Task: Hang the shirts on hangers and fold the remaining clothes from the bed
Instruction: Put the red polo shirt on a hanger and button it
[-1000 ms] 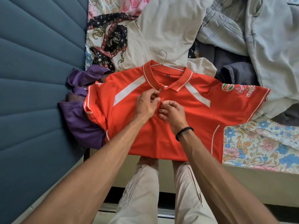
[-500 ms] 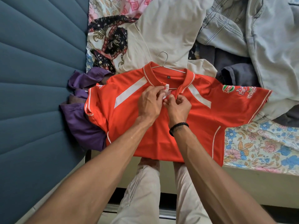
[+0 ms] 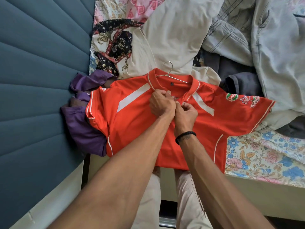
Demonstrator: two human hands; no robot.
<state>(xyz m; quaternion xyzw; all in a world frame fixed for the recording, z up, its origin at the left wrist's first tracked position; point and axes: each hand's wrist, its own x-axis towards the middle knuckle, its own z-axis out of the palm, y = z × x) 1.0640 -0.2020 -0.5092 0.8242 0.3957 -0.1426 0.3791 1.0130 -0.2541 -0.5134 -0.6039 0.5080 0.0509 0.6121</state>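
Observation:
An orange polo shirt [image 3: 142, 128] with white stripes lies flat at the bed's near edge, front up. A metal wire hanger [image 3: 170, 75] sits inside its collar, hook pointing away from me. My left hand [image 3: 162, 104] pinches the placket just below the collar. My right hand [image 3: 186, 113] grips the placket right beside it, fingers curled on the cloth. The two hands touch. The buttons are hidden under my fingers.
A purple garment [image 3: 82, 128] is bunched left of the shirt against the blue padded headboard [image 3: 36, 80]. Behind lie a beige shirt [image 3: 175, 33], a batik cloth [image 3: 113, 47], dark clothes [image 3: 237, 80] and a pale denim jacket [image 3: 264, 38]. The floral sheet [image 3: 264, 154] shows at the right.
Both hands moved up the placket toward the collar and closed in together. The shirt and hanger stayed where they were.

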